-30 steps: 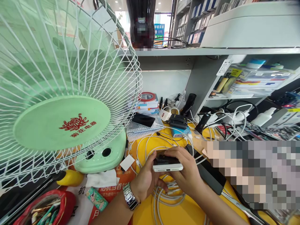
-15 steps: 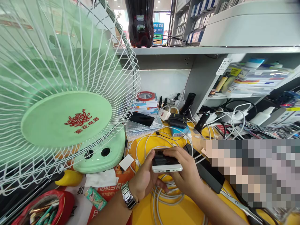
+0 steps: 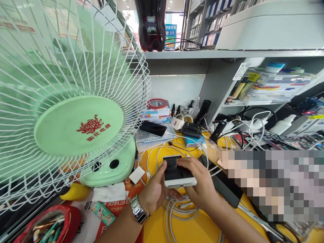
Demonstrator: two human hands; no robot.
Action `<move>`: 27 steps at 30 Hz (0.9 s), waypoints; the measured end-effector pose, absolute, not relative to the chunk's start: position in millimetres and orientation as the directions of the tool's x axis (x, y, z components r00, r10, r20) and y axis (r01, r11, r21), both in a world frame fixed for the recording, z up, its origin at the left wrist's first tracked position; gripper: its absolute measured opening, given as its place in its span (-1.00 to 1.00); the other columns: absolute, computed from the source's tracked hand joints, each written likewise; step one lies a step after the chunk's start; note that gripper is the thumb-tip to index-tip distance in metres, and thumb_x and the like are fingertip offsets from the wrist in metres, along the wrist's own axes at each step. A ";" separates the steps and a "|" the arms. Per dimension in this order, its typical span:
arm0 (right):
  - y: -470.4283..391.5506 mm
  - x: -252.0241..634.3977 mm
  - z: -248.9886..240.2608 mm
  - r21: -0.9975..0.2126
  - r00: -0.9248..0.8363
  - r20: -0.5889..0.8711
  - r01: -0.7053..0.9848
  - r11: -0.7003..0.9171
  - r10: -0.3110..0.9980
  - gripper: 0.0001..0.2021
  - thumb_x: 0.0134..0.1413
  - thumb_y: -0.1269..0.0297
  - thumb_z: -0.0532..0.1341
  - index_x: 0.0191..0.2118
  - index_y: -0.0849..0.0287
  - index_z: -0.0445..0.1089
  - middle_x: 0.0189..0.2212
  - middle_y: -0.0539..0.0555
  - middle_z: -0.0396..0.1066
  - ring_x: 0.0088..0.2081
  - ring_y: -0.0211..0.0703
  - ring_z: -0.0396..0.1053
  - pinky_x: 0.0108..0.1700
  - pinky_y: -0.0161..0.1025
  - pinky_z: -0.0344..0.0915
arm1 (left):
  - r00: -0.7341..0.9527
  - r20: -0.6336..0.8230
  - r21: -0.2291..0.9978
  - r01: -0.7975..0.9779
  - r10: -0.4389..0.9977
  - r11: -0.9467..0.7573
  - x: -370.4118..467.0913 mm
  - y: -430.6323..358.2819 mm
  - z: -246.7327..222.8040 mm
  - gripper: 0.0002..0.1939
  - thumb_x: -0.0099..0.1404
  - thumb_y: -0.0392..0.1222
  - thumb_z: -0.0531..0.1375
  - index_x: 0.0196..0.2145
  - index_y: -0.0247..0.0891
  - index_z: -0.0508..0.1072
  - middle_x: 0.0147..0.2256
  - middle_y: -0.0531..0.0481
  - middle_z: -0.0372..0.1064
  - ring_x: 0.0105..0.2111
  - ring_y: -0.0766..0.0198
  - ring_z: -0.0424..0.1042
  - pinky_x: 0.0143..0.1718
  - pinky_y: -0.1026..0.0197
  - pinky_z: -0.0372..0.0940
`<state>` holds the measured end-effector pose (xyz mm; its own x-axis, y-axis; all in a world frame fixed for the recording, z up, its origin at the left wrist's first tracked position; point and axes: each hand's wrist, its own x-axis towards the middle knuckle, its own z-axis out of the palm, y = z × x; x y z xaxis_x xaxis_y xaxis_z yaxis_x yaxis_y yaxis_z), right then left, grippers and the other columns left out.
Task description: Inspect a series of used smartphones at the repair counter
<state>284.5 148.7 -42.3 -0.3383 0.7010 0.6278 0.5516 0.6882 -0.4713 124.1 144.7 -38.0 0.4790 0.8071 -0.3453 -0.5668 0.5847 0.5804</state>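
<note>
A white smartphone (image 3: 180, 173) with a dark screen is held between my two hands, its lower edge toward me. My left hand (image 3: 155, 189), with a silver watch (image 3: 138, 209) on the wrist, grips the phone's left side, thumb along the edge and fingers underneath. On the other side, my right hand (image 3: 199, 182) clasps the phone's right edge, and its fingers reach over the upper part of the screen. Coils of white cable (image 3: 184, 211) lie on the yellow tabletop (image 3: 177, 231) below the phone.
A green fan (image 3: 78, 126) fills the left. Behind the hands lie a second phone (image 3: 153, 128) and a black device (image 3: 191, 130). Scissors (image 3: 260, 219) and a long black object (image 3: 225, 189) are at right. A red container (image 3: 73, 219) holds cigarette-like sticks. A dark bottle (image 3: 152, 27) stands on the shelf.
The phone has tilted, so more of its screen faces me and less of its bottom edge shows. The fan's head has swung slightly right. Both hands stay nearly in place.
</note>
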 end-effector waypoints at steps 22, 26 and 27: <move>143.1 281.5 -40.8 -0.690 -0.200 0.557 0.428 0.584 0.806 -0.45 0.07 0.44 0.09 0.22 0.07 0.16 0.16 0.17 0.19 0.20 0.05 0.18 0.21 0.05 0.17 | 0.346 -0.292 0.581 -0.676 0.891 0.453 118.8 149.1 -36.5 -0.53 0.39 -0.05 0.07 0.17 -0.31 0.31 -0.08 -0.24 0.51 -0.11 -0.02 0.51 -0.20 -0.01 0.46; 145.0 281.4 -40.6 -0.749 -0.139 0.526 0.392 0.534 0.839 -0.56 0.18 0.36 0.09 0.18 0.04 0.19 0.04 0.15 0.25 0.01 -0.03 0.31 0.09 -0.03 0.26 | 0.280 -0.232 0.658 -0.660 0.932 0.362 123.0 146.7 -41.3 -0.49 0.36 -0.14 0.12 0.24 -0.20 0.19 -0.02 -0.17 0.48 -0.10 0.01 0.51 -0.24 0.05 0.48; 145.1 281.2 -40.8 -0.757 -0.140 0.515 0.389 0.525 0.846 -0.57 0.19 0.34 0.09 0.18 0.03 0.19 0.03 0.14 0.26 -0.01 -0.04 0.32 0.08 -0.04 0.26 | 0.285 -0.224 0.666 -0.654 0.932 0.360 123.4 146.1 -42.7 -0.48 0.36 -0.14 0.12 0.25 -0.19 0.18 -0.02 -0.17 0.47 -0.10 0.02 0.51 -0.25 0.06 0.48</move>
<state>281.2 145.1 -40.8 -0.1399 0.8459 0.5146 0.3889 0.5249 -0.7571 123.4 146.1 -42.7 0.2849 0.9320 -0.2240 -0.6539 0.3598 0.6656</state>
